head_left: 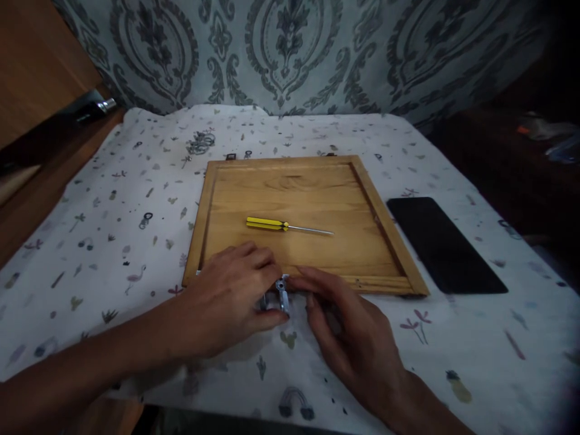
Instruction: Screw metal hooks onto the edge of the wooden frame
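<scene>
A shallow wooden tray-like panel with a raised frame (380,220) lies flat on the patterned cloth. At its near edge is a small shiny metal fitting (282,296), whose exact kind I cannot make out. My left hand (231,296) is closed around the fitting from the left, its thumb below and its fingers over the frame edge. Just right of it is my right hand (353,338), fingers stretched towards the fitting and the frame edge, thumb apart from them, holding nothing visible. A yellow-handled screwdriver (267,224) rests on the panel, shaft pointing right.
A black flat slab like a tablet (446,244) lies right of the panel. Small metal hardware (200,142) is heaped at the back left of the cloth. Dark fittings (231,156) sit at the panel's far edge. A wooden piece of furniture (45,66) stands at left.
</scene>
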Demonstrator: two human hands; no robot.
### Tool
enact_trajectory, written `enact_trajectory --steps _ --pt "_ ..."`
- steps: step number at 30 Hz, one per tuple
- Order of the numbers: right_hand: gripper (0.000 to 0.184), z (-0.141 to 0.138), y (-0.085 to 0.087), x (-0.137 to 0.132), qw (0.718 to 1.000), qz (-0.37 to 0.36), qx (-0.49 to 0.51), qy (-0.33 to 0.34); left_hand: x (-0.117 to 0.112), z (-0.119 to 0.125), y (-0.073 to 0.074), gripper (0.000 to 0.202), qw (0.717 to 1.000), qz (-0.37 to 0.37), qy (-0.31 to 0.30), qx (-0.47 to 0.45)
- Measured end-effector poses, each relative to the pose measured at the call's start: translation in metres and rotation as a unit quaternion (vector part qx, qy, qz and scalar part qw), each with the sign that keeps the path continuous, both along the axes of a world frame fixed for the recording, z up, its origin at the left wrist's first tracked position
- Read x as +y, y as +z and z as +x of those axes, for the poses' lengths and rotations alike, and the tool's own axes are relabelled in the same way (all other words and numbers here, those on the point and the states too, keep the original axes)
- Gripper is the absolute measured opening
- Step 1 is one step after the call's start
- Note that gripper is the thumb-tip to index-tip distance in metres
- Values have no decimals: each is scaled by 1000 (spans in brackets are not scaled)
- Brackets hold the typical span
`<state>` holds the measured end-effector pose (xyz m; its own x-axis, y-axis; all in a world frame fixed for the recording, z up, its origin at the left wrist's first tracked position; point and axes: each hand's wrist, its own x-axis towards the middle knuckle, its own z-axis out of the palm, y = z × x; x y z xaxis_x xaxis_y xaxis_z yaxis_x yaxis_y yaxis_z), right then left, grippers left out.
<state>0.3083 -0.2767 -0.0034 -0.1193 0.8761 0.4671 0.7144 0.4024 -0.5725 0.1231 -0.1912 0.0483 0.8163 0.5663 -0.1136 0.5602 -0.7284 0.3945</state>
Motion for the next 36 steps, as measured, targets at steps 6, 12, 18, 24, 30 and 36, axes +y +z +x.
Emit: enact_trajectory --steps 6,12,18,24,30,36 --pt "35 1 0 -1 1000 -23 4 10 -1 1 -1 28 1000 -15 4 -9" --pt "43 1 2 -2 999 -29 6 19 -2 1 1 27 1000 -22 13 -14" --pt "46 1 2 -2 999 -29 2 23 -1 2 3 26 999 -41 15 -8" --pt "49 4 -2 -3 999 -26 4 33 0 3 4 29 999 -40 16 -4" --pt "47 0 4 0 999 -26 -8 25 0 2 1 27 1000 -27 10 -10" --pt "45 -1 1 -2 999 -24 -30 18 -2 0 -3 29 1000 -2 11 -22"
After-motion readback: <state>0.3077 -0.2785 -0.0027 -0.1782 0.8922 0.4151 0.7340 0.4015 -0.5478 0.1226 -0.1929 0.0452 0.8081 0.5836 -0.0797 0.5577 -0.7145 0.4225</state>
